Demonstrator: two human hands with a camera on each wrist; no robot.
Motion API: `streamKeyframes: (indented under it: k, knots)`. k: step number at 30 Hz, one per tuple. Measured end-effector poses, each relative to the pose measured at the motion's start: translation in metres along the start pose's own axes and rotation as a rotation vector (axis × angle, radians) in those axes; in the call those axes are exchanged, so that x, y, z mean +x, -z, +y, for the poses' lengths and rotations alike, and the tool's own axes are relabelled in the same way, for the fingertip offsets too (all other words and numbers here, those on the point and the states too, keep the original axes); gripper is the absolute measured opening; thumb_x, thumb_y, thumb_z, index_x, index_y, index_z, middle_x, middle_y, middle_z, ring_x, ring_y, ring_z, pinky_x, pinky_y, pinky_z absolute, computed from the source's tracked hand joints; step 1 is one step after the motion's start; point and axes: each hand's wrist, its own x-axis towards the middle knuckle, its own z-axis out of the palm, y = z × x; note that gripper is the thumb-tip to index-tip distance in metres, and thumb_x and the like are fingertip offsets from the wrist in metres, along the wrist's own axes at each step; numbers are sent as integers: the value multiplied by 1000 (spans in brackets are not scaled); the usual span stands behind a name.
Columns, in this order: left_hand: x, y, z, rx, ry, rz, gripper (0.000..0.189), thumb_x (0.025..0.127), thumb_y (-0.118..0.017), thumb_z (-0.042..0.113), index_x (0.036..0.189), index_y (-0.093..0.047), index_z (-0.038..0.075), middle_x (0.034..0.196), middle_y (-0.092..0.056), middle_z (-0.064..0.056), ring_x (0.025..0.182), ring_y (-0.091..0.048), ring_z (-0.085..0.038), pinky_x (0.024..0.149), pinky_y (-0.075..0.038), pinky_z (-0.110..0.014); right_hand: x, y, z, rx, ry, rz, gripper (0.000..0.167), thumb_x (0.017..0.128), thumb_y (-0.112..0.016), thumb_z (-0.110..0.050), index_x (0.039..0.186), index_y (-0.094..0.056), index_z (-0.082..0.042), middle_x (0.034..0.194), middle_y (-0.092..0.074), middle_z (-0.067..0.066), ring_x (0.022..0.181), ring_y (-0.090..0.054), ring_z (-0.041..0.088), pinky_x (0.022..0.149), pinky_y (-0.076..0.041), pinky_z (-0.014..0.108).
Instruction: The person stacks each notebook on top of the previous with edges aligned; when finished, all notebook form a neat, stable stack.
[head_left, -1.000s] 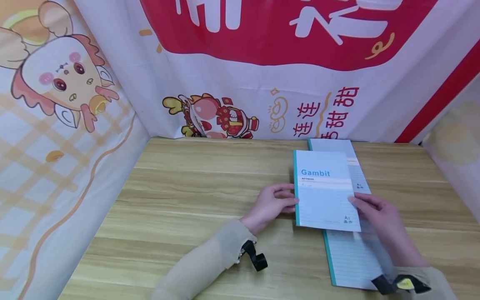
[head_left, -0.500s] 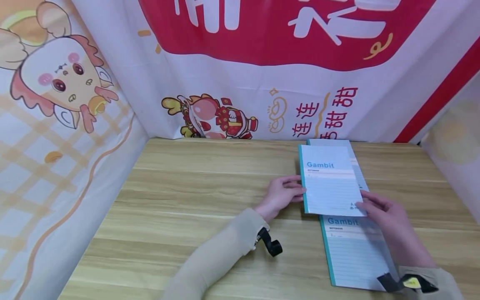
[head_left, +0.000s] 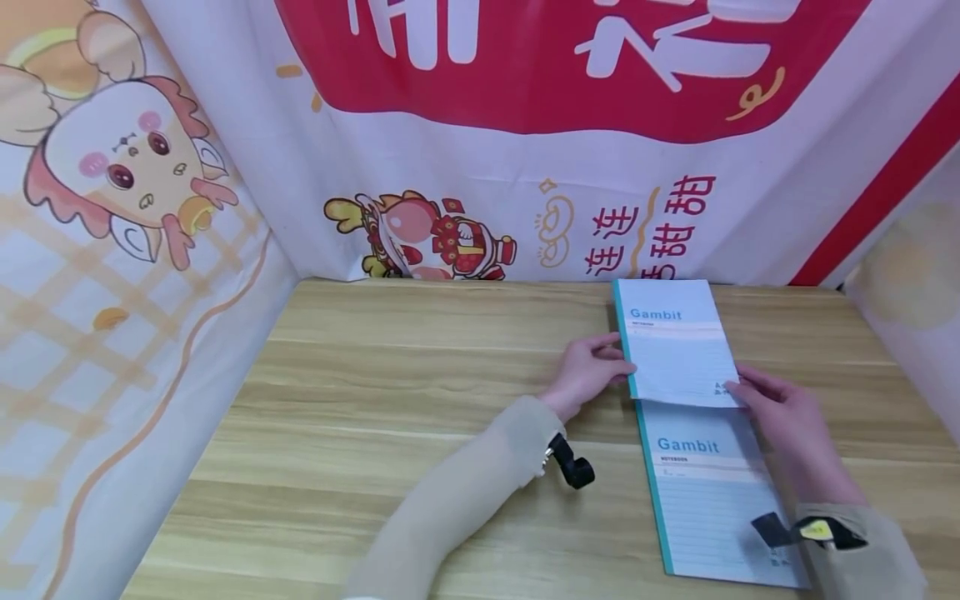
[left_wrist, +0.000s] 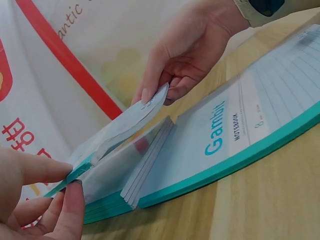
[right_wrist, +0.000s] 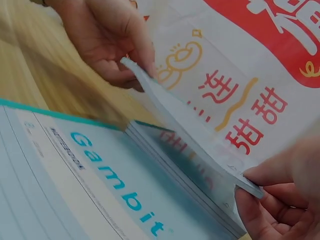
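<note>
A white A5 Gambit notebook (head_left: 678, 346) with a teal spine is held between both hands at the far right of the table. My left hand (head_left: 588, 371) pinches its spine between thumb and fingers. On the opposite side, near the lower corner, my right hand (head_left: 787, 421) pinches the edge. The left wrist view shows the notebook bowed and raised over a stack of several similar notebooks (left_wrist: 147, 167). The head view has the held one covering that stack. Nearer to me lies another Gambit notebook (head_left: 712, 517), its top edge against the stack; my right forearm overlaps its corner.
The wooden table (head_left: 420, 367) extends to the left of the notebooks. Behind it hangs a printed white and red cloth (head_left: 465, 158), close to the stack's far end. A second patterned cloth (head_left: 142, 333) borders the left side.
Both hands have carried the held notebook away from me and slightly right, from overlapping the two notebook positions to lining up over the far stack. The nearer notebook is now more exposed.
</note>
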Motion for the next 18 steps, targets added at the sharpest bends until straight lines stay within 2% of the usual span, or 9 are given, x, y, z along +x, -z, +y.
streamKeyframes:
  k: [5,12,16,18]
  knots:
    - [10,-8,7,47,-23,10,60,84,-82,4,139,-62,15,97,-67,7,82,-68,-10,80,-59,-28,14,6,-1,-1,10,23,80,95,-57,-64,158,-37,-20,158,-40,14,133,-44,28,97,-47,40]
    - [23,-14,14,149,-41,44,59,84,-83,7,139,-62,16,95,-67,9,79,-66,-7,72,-57,-22,27,11,-4,-26,23,59,79,96,-55,-64,158,-37,-19,157,-41,15,135,-44,31,93,-49,34]
    - [28,-16,12,195,-50,54,57,84,-84,11,137,-64,18,94,-67,11,80,-64,-5,72,-56,-21,32,12,-2,-17,25,60,78,96,-56,-62,158,-38,-17,156,-42,16,132,-44,30,92,-47,36]
    - [30,-17,9,207,-53,58,56,83,-84,11,136,-64,18,94,-67,11,81,-64,-5,73,-56,-21,33,12,0,-19,21,61,77,97,-57,-61,157,-39,-17,155,-42,16,129,-46,28,89,-47,33]
